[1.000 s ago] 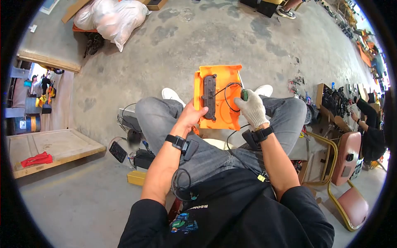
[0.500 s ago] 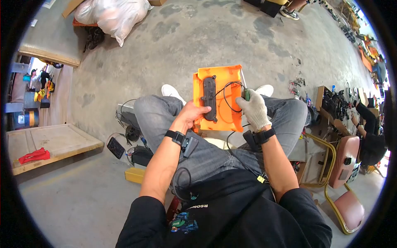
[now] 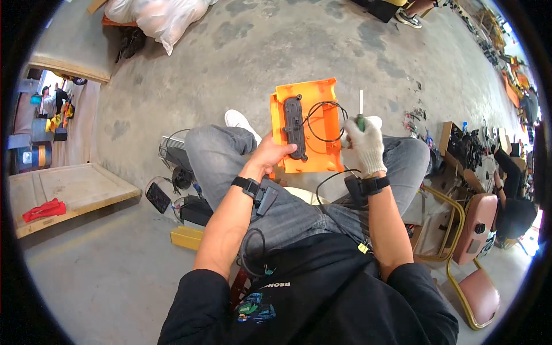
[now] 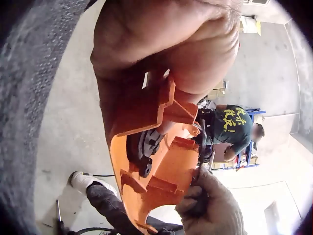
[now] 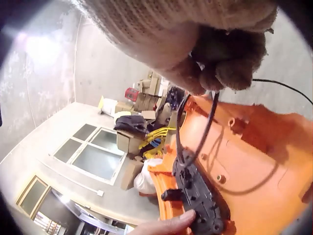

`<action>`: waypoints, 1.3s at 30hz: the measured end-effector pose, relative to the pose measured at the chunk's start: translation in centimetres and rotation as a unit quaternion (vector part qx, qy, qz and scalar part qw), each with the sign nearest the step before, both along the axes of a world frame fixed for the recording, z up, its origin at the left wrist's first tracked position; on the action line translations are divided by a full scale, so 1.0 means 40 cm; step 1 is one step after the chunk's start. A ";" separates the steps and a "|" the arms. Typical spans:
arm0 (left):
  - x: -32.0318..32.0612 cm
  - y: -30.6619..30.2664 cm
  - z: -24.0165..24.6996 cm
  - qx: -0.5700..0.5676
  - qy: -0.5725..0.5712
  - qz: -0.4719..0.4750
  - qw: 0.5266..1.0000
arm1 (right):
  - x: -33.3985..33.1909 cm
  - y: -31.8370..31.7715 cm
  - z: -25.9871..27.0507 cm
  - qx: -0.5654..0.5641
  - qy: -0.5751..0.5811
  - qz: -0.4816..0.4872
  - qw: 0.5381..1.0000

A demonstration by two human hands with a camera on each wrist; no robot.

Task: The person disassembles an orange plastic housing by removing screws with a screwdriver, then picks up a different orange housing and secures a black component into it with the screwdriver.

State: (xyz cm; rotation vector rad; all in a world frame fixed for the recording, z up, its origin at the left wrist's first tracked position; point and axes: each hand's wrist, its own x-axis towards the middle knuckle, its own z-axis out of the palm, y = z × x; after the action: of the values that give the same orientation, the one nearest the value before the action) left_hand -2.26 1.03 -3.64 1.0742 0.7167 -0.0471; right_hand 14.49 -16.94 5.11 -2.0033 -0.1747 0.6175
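Note:
My bare left hand (image 3: 272, 154) grips the orange plastic cover (image 3: 323, 156) by its near left edge. Its thumb presses on the long black plastic part (image 5: 198, 196) that lies inside the cover. From that part a thin black cable (image 5: 211, 122) loops up to the gloved fingertips in the right wrist view. My right hand (image 3: 366, 148), in a whitish knit glove, holds a screwdriver (image 3: 360, 122) by its green handle, just right of the cover. The screwdriver's pale shaft points away from me, over the floor and apart from the cover.
My legs (image 3: 215, 167) are bent on both sides of the cover. A pink chair (image 3: 478, 227) and a box of black parts (image 3: 454, 141) are at the right. A wooden panel (image 3: 86, 184) with a red cloth (image 3: 45, 210) lies left. Another person (image 4: 234, 127) is farther off.
My right hand has moved right with the screwdriver, whose shaft has come away from the cover's right edge. The cover has risen slightly and turned a little in my left hand.

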 end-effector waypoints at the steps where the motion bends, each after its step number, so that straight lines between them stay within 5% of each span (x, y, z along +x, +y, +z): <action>1: 0.002 0.000 0.002 0.008 0.000 0.011 1.000 | 0.005 -0.005 0.007 0.018 -0.007 -0.027 0.999; 4: 0.001 0.001 0.007 0.023 0.015 0.016 0.999 | 0.028 -0.036 -0.006 0.067 -0.039 -0.080 0.994; 7: 0.001 -0.002 -0.002 0.039 0.020 0.027 0.999 | 0.007 -0.059 0.038 0.108 -0.119 0.051 0.986; 9: 0.003 -0.005 -0.005 0.064 0.037 0.031 0.997 | -0.035 -0.040 0.090 0.065 0.028 0.088 0.994; 18: 0.001 -0.005 -0.006 0.080 0.026 0.057 0.995 | -0.143 -0.006 -0.048 0.002 -0.020 0.281 0.959; 39: 0.006 -0.012 0.039 0.133 0.025 0.053 0.989 | -0.157 0.017 -0.118 -0.024 0.014 0.272 0.962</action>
State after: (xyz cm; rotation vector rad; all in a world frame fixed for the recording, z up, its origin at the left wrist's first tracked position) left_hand -2.01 0.55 -2.10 1.2908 0.8402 0.1156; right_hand 8.21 -16.27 0.39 -1.9938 -0.7153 1.0012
